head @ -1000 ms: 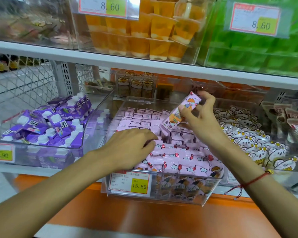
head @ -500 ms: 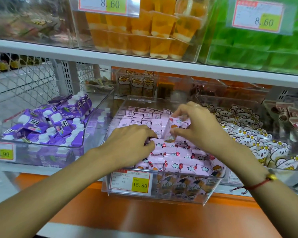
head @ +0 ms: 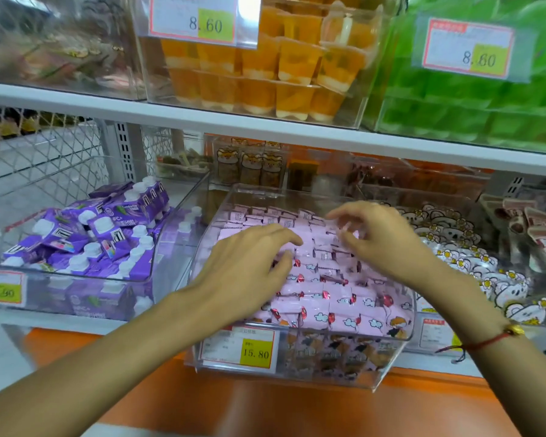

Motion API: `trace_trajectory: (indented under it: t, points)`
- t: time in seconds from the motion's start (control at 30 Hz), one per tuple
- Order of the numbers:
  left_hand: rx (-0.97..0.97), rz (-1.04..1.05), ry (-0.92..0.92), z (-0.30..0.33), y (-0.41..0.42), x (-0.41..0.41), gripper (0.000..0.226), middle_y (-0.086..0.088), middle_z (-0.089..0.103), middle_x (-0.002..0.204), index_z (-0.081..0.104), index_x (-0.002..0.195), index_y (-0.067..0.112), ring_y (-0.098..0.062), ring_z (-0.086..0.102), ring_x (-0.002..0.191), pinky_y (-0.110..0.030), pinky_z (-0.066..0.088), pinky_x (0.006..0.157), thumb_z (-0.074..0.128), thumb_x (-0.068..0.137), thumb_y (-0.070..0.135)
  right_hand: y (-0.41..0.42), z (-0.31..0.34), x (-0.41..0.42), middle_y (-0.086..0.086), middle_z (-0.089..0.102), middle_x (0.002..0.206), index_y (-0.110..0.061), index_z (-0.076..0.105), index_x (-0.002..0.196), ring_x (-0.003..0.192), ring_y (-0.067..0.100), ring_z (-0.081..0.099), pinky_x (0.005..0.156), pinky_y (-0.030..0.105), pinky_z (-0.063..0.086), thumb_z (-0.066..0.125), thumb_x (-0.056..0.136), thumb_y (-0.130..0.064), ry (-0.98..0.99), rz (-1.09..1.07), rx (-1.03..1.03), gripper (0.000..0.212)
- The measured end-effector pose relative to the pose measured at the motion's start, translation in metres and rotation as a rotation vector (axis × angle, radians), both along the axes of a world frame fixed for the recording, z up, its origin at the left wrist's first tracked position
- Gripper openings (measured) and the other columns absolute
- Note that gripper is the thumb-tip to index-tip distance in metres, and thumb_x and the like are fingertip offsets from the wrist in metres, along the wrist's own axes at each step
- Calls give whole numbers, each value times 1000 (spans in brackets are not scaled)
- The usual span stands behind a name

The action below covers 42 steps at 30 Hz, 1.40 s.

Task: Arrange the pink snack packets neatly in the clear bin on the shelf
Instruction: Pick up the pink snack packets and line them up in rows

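A clear bin [head: 397,339] on the lower shelf is filled with several pink snack packets [head: 334,298] lying in rows. My left hand [head: 249,263] lies palm down on the left part of the pile, fingers stretched over the packets. Over the right part of the pile, my right hand [head: 379,238] hovers with loosely curled fingers whose tips touch the packets; I see no packet held in it. A red string bracelet is on the right wrist.
A clear bin of purple cartons [head: 101,234] stands to the left, a bin of white cartoon packets [head: 473,257] to the right. Above, the white shelf board [head: 265,127] carries orange jelly cups [head: 265,77] and green items [head: 486,99]. A price tag [head: 240,350] hangs on the bin's front.
My right hand brought the raised pink packet down into the bin and released it. My left hand's fingers uncurled and spread flat over the pile.
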<state>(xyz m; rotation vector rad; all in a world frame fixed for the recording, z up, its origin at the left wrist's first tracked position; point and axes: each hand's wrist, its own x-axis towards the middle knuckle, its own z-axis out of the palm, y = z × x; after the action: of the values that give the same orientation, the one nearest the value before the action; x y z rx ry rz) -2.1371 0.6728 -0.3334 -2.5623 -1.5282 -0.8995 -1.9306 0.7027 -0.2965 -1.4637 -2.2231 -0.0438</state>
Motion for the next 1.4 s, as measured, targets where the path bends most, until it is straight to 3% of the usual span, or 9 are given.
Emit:
trace_trajectory:
  t: [0.1,0.2,0.33,0.7,0.97,1.03,1.13,1.23,1.4]
  points:
    - [-37,-137,47,-3,-1,6,36,19,49,136,48,132,35,-1,46,112,-24,44,82,35,99,37,0,6,9,-10,64,84,-29,67,89,75,4,55,67,24,41,64,86,-18,23,-55,62,12]
    - [-138,-175,231,-12,1,9,46,14,31,152,34,143,36,-5,27,136,-22,22,108,24,100,47,-4,-4,1,-10,66,94,-32,66,86,88,12,60,73,28,47,68,84,-30,-107,-32,-64,3]
    - [-217,-194,282,-12,3,7,45,11,36,149,25,144,45,-11,32,133,-23,20,106,19,100,50,-5,-14,-10,-3,67,105,-26,70,101,99,20,59,80,33,49,62,87,-45,-297,-22,-104,25]
    - [-217,-204,377,-6,5,8,44,12,33,151,32,141,44,-13,32,134,-29,24,106,20,100,49,-7,-17,-8,1,64,91,-21,61,93,83,29,61,59,31,32,37,100,-38,-328,-19,180,30]
    - [-255,-226,204,-6,2,8,39,4,56,130,43,136,42,-14,49,119,-30,42,95,29,100,45,-11,-3,-8,-1,57,69,-13,55,95,59,20,53,54,33,33,41,100,-23,340,-125,515,19]
    - [-270,-176,-159,2,2,6,28,10,66,99,56,121,42,-8,64,89,-29,54,73,46,95,42,-11,0,-7,-2,57,68,-10,56,94,59,9,53,56,32,39,40,101,-21,550,-155,463,20]
    - [-304,-90,-613,14,5,3,44,24,56,111,50,110,39,3,59,99,-35,55,80,66,74,58,-11,4,-6,-2,60,71,-9,58,93,60,3,57,62,30,51,38,101,-19,812,-206,254,23]
    - [-375,-197,-679,15,0,6,63,25,49,120,41,126,41,14,54,98,-17,52,74,65,70,60,-15,3,-15,2,66,76,-11,60,92,57,5,64,57,24,56,37,101,-16,1049,-159,-71,25]
    - [-350,-254,-715,14,-4,11,28,22,67,101,60,117,37,7,61,86,-9,48,66,61,89,31,-18,4,-24,10,69,88,-5,60,104,63,8,67,54,15,52,38,102,-21,1126,-90,-289,28]
